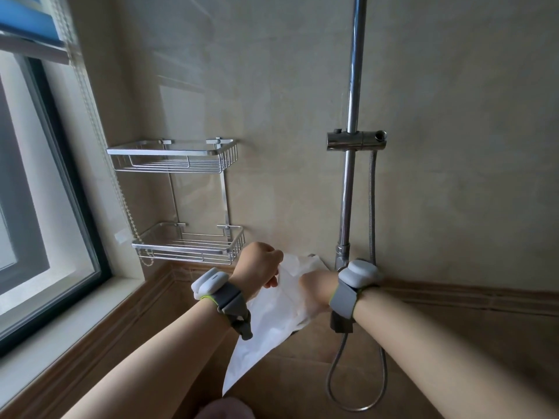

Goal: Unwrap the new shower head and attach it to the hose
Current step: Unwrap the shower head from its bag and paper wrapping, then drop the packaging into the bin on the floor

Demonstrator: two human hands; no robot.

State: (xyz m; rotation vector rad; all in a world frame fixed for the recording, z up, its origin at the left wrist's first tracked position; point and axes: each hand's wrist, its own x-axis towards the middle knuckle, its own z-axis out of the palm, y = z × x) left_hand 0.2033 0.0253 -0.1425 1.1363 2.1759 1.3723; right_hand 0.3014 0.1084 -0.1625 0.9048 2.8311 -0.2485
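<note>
We are in the unwrapping step. On the left, our left hand (pixel 260 261) has its grip pinched on the upper edge of the white wrapper (pixel 272 316), which hangs between our wrists. Our right hand (pixel 314 290) is buried inside the wrapper, so we cannot tell its grip; the shower head itself is hidden there. Further right, the hose (pixel 370 207) hangs beside the rail (pixel 352 116). Next, we judge, the head must come free of the wrapper.
</note>
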